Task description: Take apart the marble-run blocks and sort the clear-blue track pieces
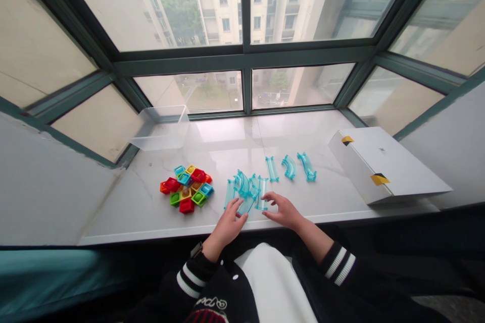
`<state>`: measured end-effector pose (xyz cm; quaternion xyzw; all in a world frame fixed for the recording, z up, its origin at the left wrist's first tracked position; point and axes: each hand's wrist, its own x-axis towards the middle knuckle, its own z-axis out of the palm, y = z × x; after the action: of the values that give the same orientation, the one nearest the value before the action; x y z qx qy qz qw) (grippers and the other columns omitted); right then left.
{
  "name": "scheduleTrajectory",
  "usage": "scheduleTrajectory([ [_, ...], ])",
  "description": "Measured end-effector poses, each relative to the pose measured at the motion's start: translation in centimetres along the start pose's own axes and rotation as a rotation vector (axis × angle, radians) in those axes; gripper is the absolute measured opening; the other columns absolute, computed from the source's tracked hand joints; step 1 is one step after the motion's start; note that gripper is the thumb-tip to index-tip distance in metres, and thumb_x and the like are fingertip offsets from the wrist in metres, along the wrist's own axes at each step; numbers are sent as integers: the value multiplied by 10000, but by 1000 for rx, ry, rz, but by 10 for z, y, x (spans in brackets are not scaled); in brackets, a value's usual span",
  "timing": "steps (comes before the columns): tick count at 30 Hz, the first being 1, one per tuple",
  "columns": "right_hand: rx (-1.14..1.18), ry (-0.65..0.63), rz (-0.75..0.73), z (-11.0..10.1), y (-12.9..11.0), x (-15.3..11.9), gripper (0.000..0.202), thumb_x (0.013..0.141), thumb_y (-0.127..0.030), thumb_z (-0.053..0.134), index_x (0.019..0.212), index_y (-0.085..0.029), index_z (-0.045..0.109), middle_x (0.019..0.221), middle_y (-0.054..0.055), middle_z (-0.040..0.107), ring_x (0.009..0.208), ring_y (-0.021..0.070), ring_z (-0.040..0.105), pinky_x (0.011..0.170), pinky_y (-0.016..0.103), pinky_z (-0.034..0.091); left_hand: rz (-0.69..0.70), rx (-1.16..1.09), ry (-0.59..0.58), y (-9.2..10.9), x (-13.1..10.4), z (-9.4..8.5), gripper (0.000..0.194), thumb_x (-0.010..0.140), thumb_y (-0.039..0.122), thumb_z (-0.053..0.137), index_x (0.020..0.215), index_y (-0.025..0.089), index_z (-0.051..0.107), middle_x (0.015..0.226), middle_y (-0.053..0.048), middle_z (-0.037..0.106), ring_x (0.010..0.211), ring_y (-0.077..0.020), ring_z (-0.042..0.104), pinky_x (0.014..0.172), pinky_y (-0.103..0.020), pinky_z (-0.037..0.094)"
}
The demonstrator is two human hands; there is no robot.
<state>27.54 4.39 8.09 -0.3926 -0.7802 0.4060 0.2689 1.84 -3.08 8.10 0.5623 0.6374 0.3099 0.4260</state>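
Note:
Pale blue see-through toy track pieces [242, 185], some curved and some straight, lie in a loose cluster on the white marble-look sill. My left hand [228, 224] rests at the cluster's near left edge, thumb and fingers apart, beside a straight piece [246, 206]. On the other side, my right hand [283, 211] curves toward an upright-lying straight track piece [262, 193]. Its fingertips are at that piece's right edge, thumb and forefinger apart; whether they touch it is hard to tell. Farther back lie a separate straight piece [272, 168], a curved piece [289, 167] and a wavy piece [306, 166].
A pile of red, green, blue and yellow plastic blocks [187, 206] sits left of the track pieces. Behind it stands a clear plastic bin [161, 142]. A white box [386, 161] with yellow-black tape lies at right. Green-framed windows [246, 55] border the sill [125, 212].

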Motion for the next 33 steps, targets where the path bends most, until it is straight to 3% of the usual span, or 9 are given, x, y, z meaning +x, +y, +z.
scheduleTrajectory([
  [4,5,5,-25,6,-5,0,426,848,-279,758,1255,-270,631,1201,60,737,1057,227,712,900,404,599,56,-8,31,12,0,-3,495,958,489,598,1380,232,633,1463,-141,603,955,-206,704,891,-388,609],
  [7,-1,8,-60,12,-9,-1,451,843,-263,761,1275,-275,632,1220,63,740,1037,229,717,895,404,601,61,-73,-21,23,-1,-4,477,975,520,586,1355,238,641,1250,-104,730,1011,-228,710,890,-379,603],
  [12,-33,28,-118,17,-12,-1,454,872,-292,755,1310,-282,635,1223,66,748,1021,230,722,926,418,601,85,-141,-58,35,-3,-2,501,968,509,601,1384,232,621,1072,-70,773,955,-220,728,901,-381,599],
  [24,-81,129,-233,17,-15,1,290,976,-276,653,1265,-292,673,1023,56,740,932,225,713,879,399,604,75,-173,-40,26,6,8,433,976,473,575,1312,214,655,1067,-82,770,931,-219,738,861,-369,609],
  [28,-92,163,-238,16,-14,1,213,995,-247,617,1181,-295,710,1030,67,738,926,230,712,852,388,605,94,-114,-14,29,12,9,413,975,464,588,1292,216,677,1116,-95,758,959,-221,723,884,-372,599],
  [33,-138,252,-238,12,-12,1,256,1002,-250,605,1235,-298,701,1088,89,739,1034,267,697,942,448,592,150,-65,0,34,27,12,417,977,465,592,1303,219,675,1148,-87,736,934,-205,703,901,-372,588],
])
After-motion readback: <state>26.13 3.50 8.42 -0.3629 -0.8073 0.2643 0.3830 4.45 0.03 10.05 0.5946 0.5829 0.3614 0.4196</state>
